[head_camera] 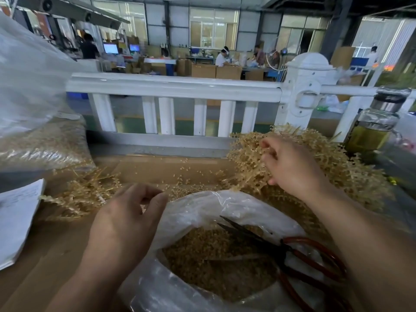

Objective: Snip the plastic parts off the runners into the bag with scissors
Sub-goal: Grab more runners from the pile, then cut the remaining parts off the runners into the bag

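At the far left a full bag (40, 140) of clear plastic, packed with tan parts, leans over the bench (45, 255). Below it lies one stack of paper (18, 217). There are two piles of tan runners. The small pile (85, 194) lies flat on the bench just right of the paper.

Of the two hands, the left hand (126, 224) hovers at the near edge of the small pile and by the left rim of the second bag. Its fingers are loosely curled with the thumb near the forefinger, and nothing shows in it.

The open bag (202, 210) sits front and centre, its mouth wide, with loose parts (216, 266) heaped inside. A few stray parts are scattered on the bench behind it. One pair of scissors (281, 251) with red handles lies on the bag's right side. Its dark blades are parted and point up-left over the parts, with no hand on them. The right forearm crosses just beside the handles.

The right hand (290, 167) reaches into the big pile (247, 149), its fingers curled round some runners at the top.

At the far right one lidded jar (371, 129) of yellowish liquid stands behind the pile. A white railing (171, 86) runs along the back of the bench.
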